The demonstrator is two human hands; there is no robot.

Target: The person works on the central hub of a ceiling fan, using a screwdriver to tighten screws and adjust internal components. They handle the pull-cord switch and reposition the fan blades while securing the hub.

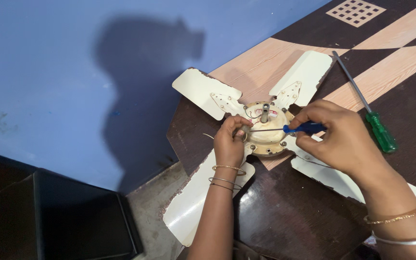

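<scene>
The cream four-blade fan (266,130) lies flat on the brown-and-tan patterned table (386,72), its round motor hub between both hands. The right hand (338,137) grips a blue-handled screwdriver (304,128), its shaft pointing left across the hub. The left hand (229,139) pinches at the hub's left edge. A green-handled screwdriver (381,132) lies just right of the right hand. A small red-and-white label sits on the hub top.

A dark and light wood-patterned table (391,72) carries a cream four-bladed fan (203,89) and a green-handled screwdriver (381,132).
</scene>
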